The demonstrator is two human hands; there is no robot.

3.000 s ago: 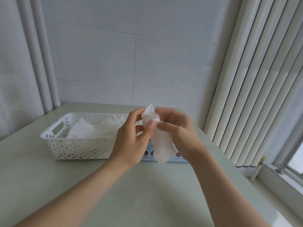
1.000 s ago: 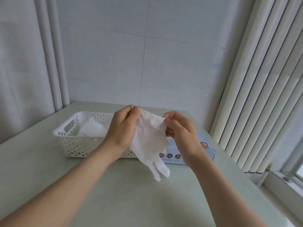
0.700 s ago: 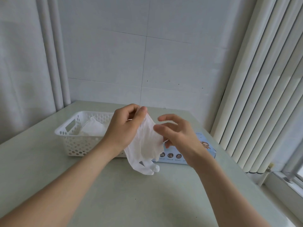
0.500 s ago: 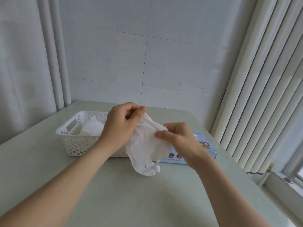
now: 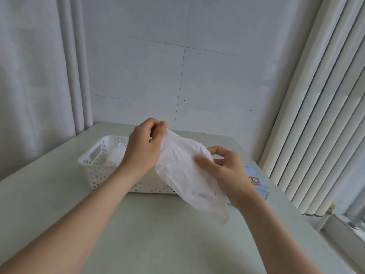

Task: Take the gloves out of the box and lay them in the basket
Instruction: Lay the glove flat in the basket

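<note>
one white glove (image 5: 183, 171) held in the air between both hands, clear of the table (image 5: 158, 240). the left hand (image 5: 144, 149) pinches the glove's upper edge between thumb and curled fingers. the right hand (image 5: 227, 173), lower down, pinches the opposite edge between thumb and forefinger, its other fingers loosely bent. the glove spans slack from one pinch to the other, and its free end dangles below the right hand. the basket (image 5: 92, 167) stands just behind the left hand and forearm, with gloves (image 5: 117, 157) already lying in it. the box (image 5: 256, 182) lies behind the right hand, mostly hidden by that hand and the glove.

handling, as judged: the glove looks thin, limp and nearly weightless. it creases and drapes freely and has no shape of its own. a light fingertip pinch should suffice, as there is nothing to crush, but the film may be slick or cling to skin and to itself. it is best taken at an edge, at two points set apart as here, so that it can be laid flat in the basket beyond the left hand.
</note>
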